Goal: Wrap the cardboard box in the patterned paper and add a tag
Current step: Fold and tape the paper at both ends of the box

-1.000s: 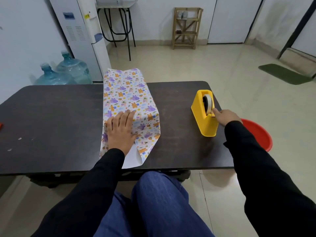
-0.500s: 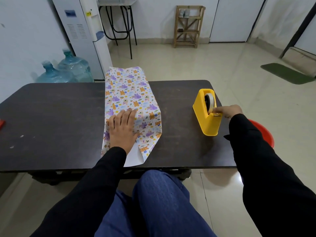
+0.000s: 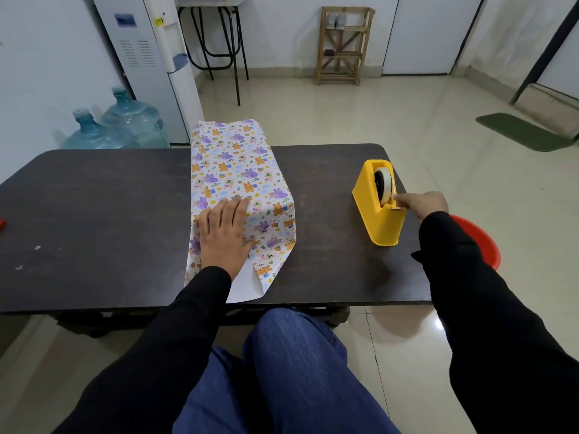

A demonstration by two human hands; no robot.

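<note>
At centre, left hand [image 3: 224,236] flat on the patterned paper [image 3: 233,164]; mid-right, right hand [image 3: 423,203] pinches tape [image 3: 386,182] at the yellow dispenser [image 3: 377,222]

Paper-covered box [image 3: 238,170] lengthwise mid-table

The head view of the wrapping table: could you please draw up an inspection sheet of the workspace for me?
Surface: dark table, a few pale specks at left.
Job's things: patterned paper wrapped into a long parcel, near end open; yellow tape dispenser; no tag seen.
Clutter: red item at the left edge, cut off.
Grippers: left hand flat on the paper; right hand pinches the tape at the cutter.
Cables: nothing seen.
Surroundings: water dispenser, two bottles, wooden rack, red basin.
</note>
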